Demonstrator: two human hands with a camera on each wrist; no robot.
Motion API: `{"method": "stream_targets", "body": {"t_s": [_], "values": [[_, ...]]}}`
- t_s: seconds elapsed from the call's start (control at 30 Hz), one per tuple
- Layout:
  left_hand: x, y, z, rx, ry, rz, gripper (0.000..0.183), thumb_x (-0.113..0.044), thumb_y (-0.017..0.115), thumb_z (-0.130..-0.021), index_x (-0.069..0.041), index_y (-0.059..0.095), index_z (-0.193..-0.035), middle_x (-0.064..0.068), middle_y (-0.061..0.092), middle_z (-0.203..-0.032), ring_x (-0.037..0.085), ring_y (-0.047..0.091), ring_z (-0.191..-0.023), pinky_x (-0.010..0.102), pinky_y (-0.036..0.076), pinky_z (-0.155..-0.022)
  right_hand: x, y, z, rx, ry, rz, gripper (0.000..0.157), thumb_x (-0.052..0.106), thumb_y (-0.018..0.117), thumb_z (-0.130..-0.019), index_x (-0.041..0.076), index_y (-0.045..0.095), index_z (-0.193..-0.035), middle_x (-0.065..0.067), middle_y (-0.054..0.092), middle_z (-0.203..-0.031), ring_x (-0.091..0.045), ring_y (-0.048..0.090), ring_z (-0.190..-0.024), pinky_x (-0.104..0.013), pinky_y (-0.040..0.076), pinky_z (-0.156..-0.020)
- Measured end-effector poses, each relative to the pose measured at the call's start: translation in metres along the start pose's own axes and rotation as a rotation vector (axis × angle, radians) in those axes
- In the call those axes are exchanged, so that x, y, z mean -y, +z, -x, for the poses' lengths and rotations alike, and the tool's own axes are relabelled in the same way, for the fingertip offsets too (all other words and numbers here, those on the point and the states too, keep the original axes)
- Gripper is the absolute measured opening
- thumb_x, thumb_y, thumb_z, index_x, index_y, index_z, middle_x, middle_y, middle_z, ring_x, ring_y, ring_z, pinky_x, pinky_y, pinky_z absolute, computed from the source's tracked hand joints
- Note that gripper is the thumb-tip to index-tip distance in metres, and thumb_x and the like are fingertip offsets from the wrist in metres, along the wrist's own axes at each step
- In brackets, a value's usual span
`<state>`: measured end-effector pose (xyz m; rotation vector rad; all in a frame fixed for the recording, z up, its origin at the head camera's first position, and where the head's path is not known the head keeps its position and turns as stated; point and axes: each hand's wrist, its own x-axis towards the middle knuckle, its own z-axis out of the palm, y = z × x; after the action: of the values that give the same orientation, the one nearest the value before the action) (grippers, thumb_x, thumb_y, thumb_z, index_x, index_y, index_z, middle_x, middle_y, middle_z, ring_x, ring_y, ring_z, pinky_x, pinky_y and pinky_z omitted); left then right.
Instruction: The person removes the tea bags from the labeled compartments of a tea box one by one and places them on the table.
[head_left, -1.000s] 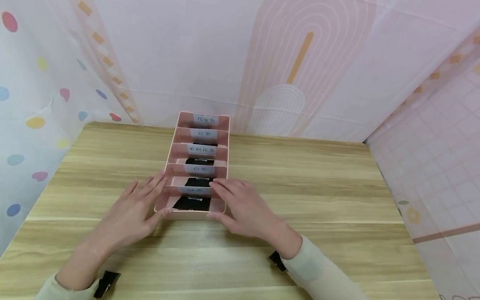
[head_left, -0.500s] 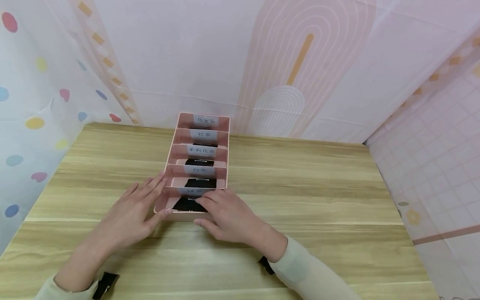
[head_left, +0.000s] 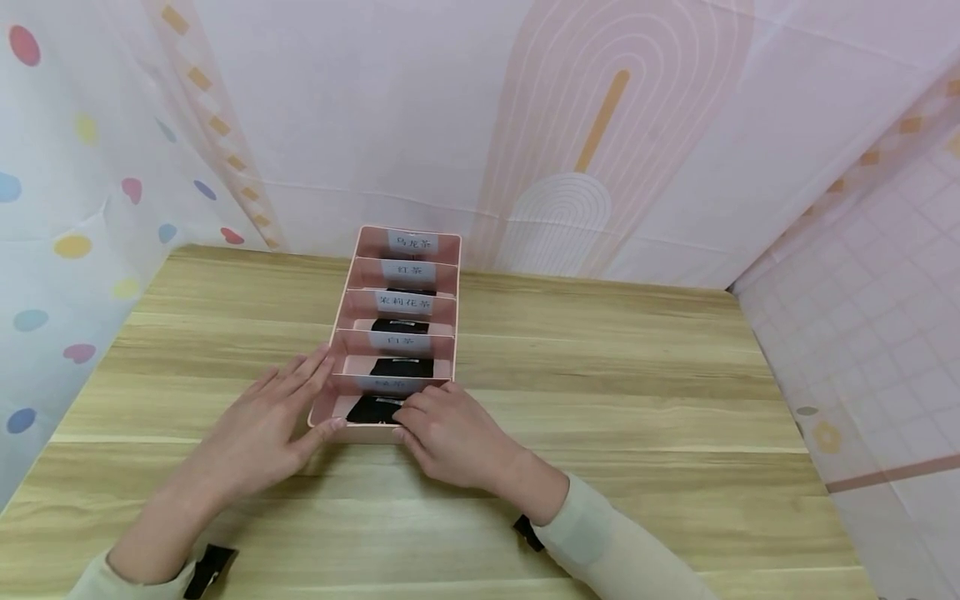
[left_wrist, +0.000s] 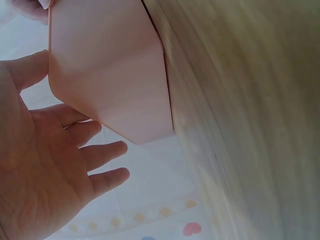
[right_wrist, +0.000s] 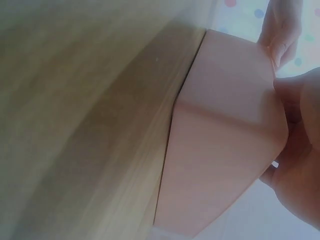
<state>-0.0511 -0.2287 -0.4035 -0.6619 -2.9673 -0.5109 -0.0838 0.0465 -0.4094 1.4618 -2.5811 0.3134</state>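
A pink divided box (head_left: 367, 434) stands on the wooden table. Its several compartments run away from me, each with a white label (head_left: 405, 302) in Chinese characters naming teas. Black packets (head_left: 371, 409) lie in at least the nearer compartments. My left hand (head_left: 262, 425) rests at the box's front left corner, fingers straight along the left side, thumb on the front rim. My right hand (head_left: 461, 437) reaches into the nearest compartment. Its bent fingers touch the front packet's right part, with the thumb at the front rim. Whether they pinch the packet is hidden.
The wooden table (head_left: 637, 400) extends on both sides of the box. A patterned cloth backdrop (head_left: 375, 125) rises behind the table's far edge and at both sides. Black straps (head_left: 210, 571) hang at the sleeves.
My right hand has moved from the box's right edge, left and toward me, into the nearest compartment, its fingers bending over the front packet. The left hand and the box have stayed put.
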Motion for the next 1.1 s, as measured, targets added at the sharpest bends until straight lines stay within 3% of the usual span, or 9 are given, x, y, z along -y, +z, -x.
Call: {"method": "stream_targets", "body": {"t_s": [0.43,0.9,1.1], "values": [[0.002,0.000,0.000,-0.020,0.010,-0.004,0.079,-0.047,0.065,-0.102,0.003,0.041,-0.158,0.021,0.039,-0.164,0.051,0.042,-0.144,0.064,0.034,-0.116,0.000,0.001,0.000,-0.026,-0.021,-0.067,0.013,0.021,0.067,-0.104,0.015,0.078,-0.108,0.005,0.075,-0.103,-0.013,0.066,-0.098,-0.028,0.048,-0.088],[0.002,-0.001,0.001,-0.029,0.015,-0.014,0.078,-0.047,0.066,-0.101,0.003,0.044,-0.157,0.021,0.040,-0.164,0.051,0.042,-0.144,0.063,0.037,-0.115,-0.003,-0.006,0.002,-0.203,-0.048,-0.152,0.008,0.011,0.076,-0.096,0.011,0.081,-0.102,0.002,0.076,-0.099,-0.014,0.070,-0.095,-0.028,0.055,-0.088],[0.002,-0.001,0.000,-0.007,0.006,-0.013,0.079,-0.049,0.064,-0.102,0.002,0.042,-0.158,0.020,0.037,-0.165,0.050,0.041,-0.145,0.064,0.036,-0.115,-0.008,-0.014,0.002,-0.282,-0.040,-0.157,0.006,0.012,0.077,-0.097,0.008,0.080,-0.100,0.001,0.076,-0.095,-0.014,0.071,-0.089,-0.023,0.057,-0.084]]}}
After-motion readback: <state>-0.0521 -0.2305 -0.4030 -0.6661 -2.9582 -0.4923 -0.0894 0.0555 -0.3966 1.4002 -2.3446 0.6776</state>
